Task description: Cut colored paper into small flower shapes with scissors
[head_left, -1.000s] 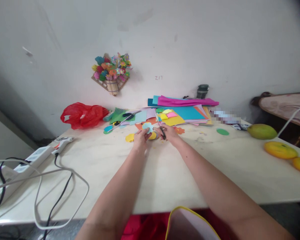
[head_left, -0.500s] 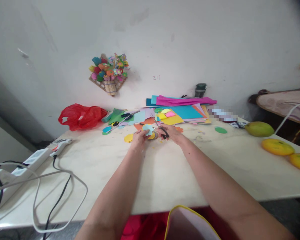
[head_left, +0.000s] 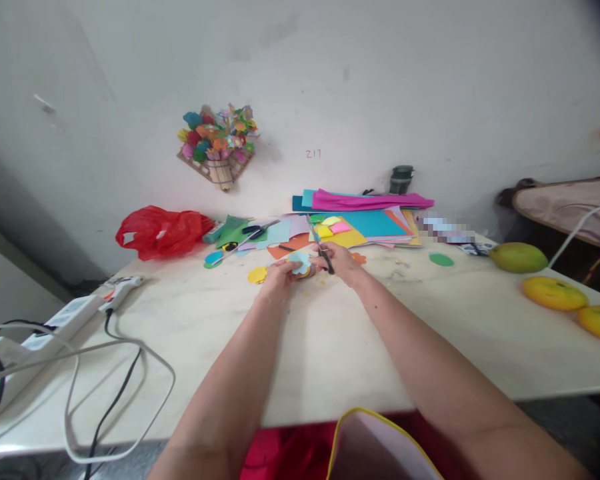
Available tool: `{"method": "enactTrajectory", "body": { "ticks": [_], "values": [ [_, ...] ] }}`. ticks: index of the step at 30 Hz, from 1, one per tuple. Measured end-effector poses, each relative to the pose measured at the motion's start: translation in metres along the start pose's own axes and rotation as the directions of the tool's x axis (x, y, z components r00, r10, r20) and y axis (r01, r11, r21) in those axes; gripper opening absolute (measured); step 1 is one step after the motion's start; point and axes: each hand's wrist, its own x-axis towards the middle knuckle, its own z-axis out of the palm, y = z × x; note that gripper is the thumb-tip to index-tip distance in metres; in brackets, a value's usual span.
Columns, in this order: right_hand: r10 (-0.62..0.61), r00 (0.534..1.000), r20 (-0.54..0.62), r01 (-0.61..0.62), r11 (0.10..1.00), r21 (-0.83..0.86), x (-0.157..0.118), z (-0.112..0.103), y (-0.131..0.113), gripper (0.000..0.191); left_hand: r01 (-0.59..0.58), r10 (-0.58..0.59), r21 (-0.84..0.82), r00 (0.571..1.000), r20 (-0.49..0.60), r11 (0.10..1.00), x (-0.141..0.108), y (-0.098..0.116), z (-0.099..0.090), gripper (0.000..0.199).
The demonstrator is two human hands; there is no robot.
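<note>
My left hand (head_left: 279, 275) pinches a light blue scalloped paper piece (head_left: 299, 262) above the middle of the table. Close to its right side, my right hand (head_left: 341, 261) is wrapped round the dark handles of a pair of scissors (head_left: 326, 259), whose blades point up and away. Beneath the blue piece, part of a yellow round thing shows, mostly hidden by my left hand. Yellow paper circles (head_left: 257, 275) lie to the left of my left hand, and an orange paper piece (head_left: 359, 258) lies behind my right hand. Small scraps are scattered nearby.
Coloured sheets (head_left: 375, 223) are stacked at the back, with other scissors (head_left: 255, 231) left of them. A red plastic bag (head_left: 165, 232) lies at the back left. A power strip (head_left: 65, 325) and loose cables occupy the left. Several fruits (head_left: 554, 293) lie at the right.
The scissors have turned in my right hand, and their blades now look closed and point more steeply away. The blue piece has shifted slightly right and down.
</note>
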Motion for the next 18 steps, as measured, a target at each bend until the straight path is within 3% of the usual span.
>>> {"method": "enactTrajectory", "body": {
  "ticks": [3,7,13,18],
  "values": [
    [0.004,0.999,-0.033,-0.002,0.998,0.056,0.0027,-0.0026,-0.0001,0.042,0.036,-0.043,0.091,0.996,0.079,0.995,-0.0006,-0.0012,-0.0014,0.013],
    [0.033,0.999,-0.014,-0.032,0.997,0.076,0.0031,-0.0036,-0.0008,0.041,0.063,-0.079,0.157,0.992,0.094,0.986,-0.0015,-0.002,-0.0022,0.011],
    [0.058,0.996,0.065,-0.061,0.998,0.035,-0.0008,-0.0022,-0.0045,0.036,0.102,-0.128,0.162,0.979,0.158,0.982,-0.0018,-0.0025,-0.0035,0.013],
    [0.043,0.999,0.0,-0.042,0.996,0.08,0.0006,-0.0003,-0.0044,0.04,0.089,-0.11,0.125,0.979,0.174,0.988,-0.0016,-0.0004,-0.003,0.016]
  ]
}}
